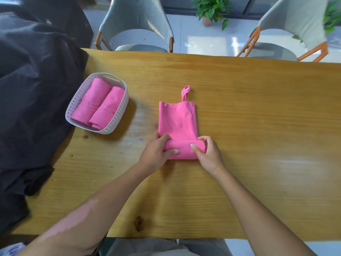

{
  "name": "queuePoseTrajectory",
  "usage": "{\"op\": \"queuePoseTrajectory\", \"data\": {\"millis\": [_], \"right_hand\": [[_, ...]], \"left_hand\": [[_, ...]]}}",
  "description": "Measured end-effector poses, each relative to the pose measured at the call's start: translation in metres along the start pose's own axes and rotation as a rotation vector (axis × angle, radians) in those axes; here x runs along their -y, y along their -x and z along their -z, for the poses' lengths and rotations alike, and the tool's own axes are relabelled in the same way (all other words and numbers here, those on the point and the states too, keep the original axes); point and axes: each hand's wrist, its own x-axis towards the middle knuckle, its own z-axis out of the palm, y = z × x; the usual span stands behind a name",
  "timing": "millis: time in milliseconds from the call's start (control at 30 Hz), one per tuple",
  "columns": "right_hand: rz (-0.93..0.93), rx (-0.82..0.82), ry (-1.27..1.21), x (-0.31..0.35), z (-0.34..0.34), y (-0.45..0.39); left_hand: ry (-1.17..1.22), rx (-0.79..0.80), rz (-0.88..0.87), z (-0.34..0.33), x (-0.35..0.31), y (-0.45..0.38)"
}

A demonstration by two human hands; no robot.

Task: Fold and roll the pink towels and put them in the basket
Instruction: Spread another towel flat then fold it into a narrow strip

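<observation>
A folded pink towel (177, 120) lies flat in the middle of the wooden table (249, 111), its hanging loop pointing away from me. Its near end is rolled into a short tube. My left hand (156, 151) grips the roll's left end, fingers over the top and thumb on the front. My right hand (207, 154) grips the right end the same way. A white slotted basket (122, 108) stands to the left, tilted on the table, with two rolled pink towels (97, 106) lying side by side inside.
A dark cloth (33, 100) covers the table's left end, right beside the basket. Two grey chairs (138, 28) stand along the far edge, with potted plants (212, 10) on the floor behind. Bare wood spreads to the right of the towel.
</observation>
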Motion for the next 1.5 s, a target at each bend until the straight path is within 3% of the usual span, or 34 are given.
{"op": "queuePoseTrajectory", "data": {"millis": [167,233,333,367,467,600,733,833,1067,1167,1333,1500], "right_hand": [[0.036,0.074,0.009,-0.005,0.0,0.008],[0.033,0.047,0.04,-0.005,-0.002,0.005],[-0.022,0.052,0.115,0.002,-0.004,-0.01],[-0.044,0.056,0.148,0.005,-0.004,-0.016],[-0.085,0.068,0.193,0.014,0.0,-0.034],[-0.09,0.009,0.223,0.023,-0.001,-0.046],[0.265,-0.133,0.359,0.025,-0.003,-0.041],[0.434,-0.058,0.509,0.019,-0.001,-0.039],[0.324,0.125,0.591,0.029,0.009,-0.073],[0.243,0.185,0.579,0.035,0.012,-0.089],[0.12,0.169,0.463,0.045,0.007,-0.112],[0.056,0.146,0.415,0.053,0.008,-0.127]], "left_hand": [[0.099,-0.191,0.11,-0.007,-0.004,0.005],[-0.045,-0.268,0.01,-0.01,-0.008,0.011],[-0.395,-0.372,-0.31,-0.015,-0.004,0.016],[-0.467,-0.346,-0.361,-0.016,-0.002,0.016],[-0.542,-0.184,-0.297,-0.015,0.001,0.012],[-0.567,-0.129,-0.267,-0.006,-0.001,-0.005],[-0.567,-0.079,-0.256,0.004,-0.004,-0.021],[-0.516,0.001,-0.22,0.012,-0.006,-0.035],[-0.507,0.256,-0.134,0.041,-0.02,-0.077],[-0.579,0.193,-0.162,0.048,-0.027,-0.084],[-0.715,-0.168,-0.454,0.031,-0.026,-0.07],[-0.759,-0.116,-0.36,0.013,-0.021,-0.079]]}}
